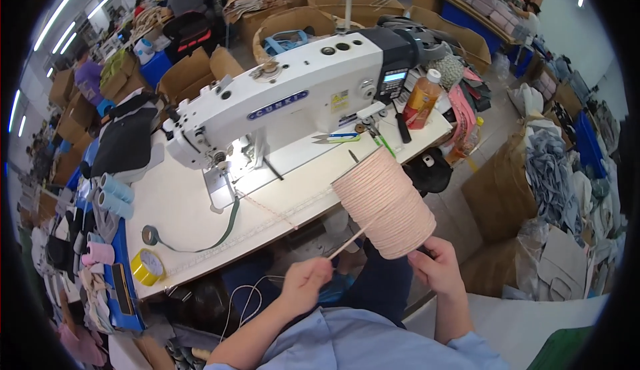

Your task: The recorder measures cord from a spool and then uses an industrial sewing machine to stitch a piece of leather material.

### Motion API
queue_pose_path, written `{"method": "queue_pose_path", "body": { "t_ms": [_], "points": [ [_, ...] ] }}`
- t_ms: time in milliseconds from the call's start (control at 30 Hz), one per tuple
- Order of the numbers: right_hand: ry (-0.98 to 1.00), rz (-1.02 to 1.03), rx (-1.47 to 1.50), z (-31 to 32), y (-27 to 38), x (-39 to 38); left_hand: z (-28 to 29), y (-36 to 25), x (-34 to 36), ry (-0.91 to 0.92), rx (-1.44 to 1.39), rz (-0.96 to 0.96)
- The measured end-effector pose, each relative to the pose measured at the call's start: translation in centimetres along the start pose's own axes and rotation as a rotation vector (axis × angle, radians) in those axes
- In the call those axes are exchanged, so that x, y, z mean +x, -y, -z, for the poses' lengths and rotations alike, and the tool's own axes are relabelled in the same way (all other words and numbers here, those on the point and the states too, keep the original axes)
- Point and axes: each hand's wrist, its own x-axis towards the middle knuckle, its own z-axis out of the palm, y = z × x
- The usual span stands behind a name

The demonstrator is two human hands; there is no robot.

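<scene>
A large spool of pale pink cord (387, 203) is tilted in front of me, over the table's front edge and my lap. My right hand (437, 267) grips it at its lower right end, with the fingers partly hidden behind it. From the spool's lower side a strand of cord (348, 244) runs taut to my left hand (307, 283), which is closed around it. A loose loop of thin whitish cord (241, 298) hangs below, beside my left forearm. Behind the spool stands a white sewing machine (287, 90), its needle area lit.
On the white table (293, 200) lie a dark green strip (230, 227), a yellow tape roll (147, 267), snips (337, 139) and a bottle of reddish drink (422, 100). Blue thread cones (115, 197) stand at the left. A carton (500, 177) and grey fabric pieces (557, 163) fill the right.
</scene>
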Motion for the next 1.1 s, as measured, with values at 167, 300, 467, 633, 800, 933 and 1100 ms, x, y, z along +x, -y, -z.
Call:
{"method": "queue_pose_path", "body": {
  "t_ms": [167,300,467,633,800,933,1100],
  "points": [
    [-0.059,0.077,-0.088,0.7,0.7,-0.1,4.9,13.6,-8.3,0.299,0.887,0.509],
    [-0.051,0.009,-0.127,1.5,1.4,-0.7,6.0,7.0,-9.0,0.15,0.786,0.186],
    [-0.108,0.027,-0.046,1.9,-0.6,-0.4,3.2,-7.0,-3.3,0.252,-0.206,-0.209],
    [-0.118,0.056,-0.039,0.4,-0.9,-0.5,0.8,-16.4,-2.9,0.664,-0.754,-0.592],
    [-0.121,0.042,-0.026,0.1,-1.4,-0.7,0.5,-16.4,-3.9,0.677,-1.067,-0.483],
    [-0.134,0.052,-0.035,0.2,-1.2,-1.0,-1.2,-16.2,-3.6,0.713,-1.3,-0.522],
    [-0.135,0.031,0.017,0.0,-1.2,-0.6,-1.8,-15.8,-1.6,0.852,-1.243,-0.794]
  ]
}}
